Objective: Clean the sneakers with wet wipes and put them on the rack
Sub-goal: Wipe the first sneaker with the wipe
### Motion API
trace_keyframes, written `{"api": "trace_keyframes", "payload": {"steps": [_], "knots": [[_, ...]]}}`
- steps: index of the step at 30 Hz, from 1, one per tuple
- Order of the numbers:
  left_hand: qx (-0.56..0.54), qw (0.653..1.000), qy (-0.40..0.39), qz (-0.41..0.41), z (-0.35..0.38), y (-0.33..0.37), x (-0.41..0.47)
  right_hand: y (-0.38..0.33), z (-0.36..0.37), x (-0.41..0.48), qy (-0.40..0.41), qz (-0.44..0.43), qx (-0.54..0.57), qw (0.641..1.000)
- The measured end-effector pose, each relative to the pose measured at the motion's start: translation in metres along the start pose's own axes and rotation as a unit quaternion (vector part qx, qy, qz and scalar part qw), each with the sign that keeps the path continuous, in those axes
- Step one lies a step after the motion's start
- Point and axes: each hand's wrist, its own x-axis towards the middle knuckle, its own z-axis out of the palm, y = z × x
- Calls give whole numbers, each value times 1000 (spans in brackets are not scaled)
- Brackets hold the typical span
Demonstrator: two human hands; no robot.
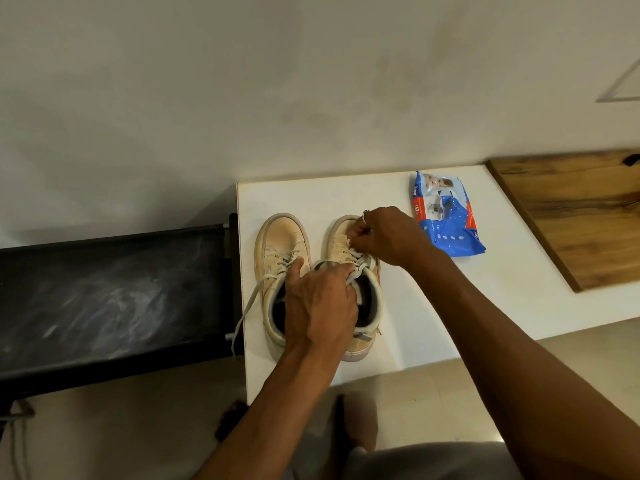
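The right sneaker (341,237) stands on a white table (433,306), toe pointing away from the person. The left hand (320,303) lies over its opening, fingers curled round its laces and tongue, the thumb reaching onto the left sneaker (282,244), which stands just beside it on its left and touches it. The right hand (388,237) rests on the right sneaker's toe, fingertips pinching a small white wipe (354,250) against the upper near the eyelets. A loose lace (242,317) of the left sneaker trails off the table edge. To the right sneaker's right and farther back lies a blue wipes pack (446,216); beyond that is a wooden board (571,216). To its left, beside the table, is a black rack (110,289).
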Motion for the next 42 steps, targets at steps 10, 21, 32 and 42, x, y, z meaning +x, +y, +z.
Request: {"api": "trace_keyframes", "payload": {"steps": [10, 21, 32, 42], "knots": [[2, 1000, 5, 0, 1, 0, 1, 2, -6, 0, -54, 28, 277, 959], [8, 1000, -6, 3, -3, 0, -1, -5, 6, -7, 82, -64, 36, 994], [5, 1000, -16, -2, -10, 3, 0, -6, 8, -4, 50, -35, 19, 998], [14, 999, -47, -2, -15, 5, 0, -8, 18, 1, 167, -19, -59, 984]]}}
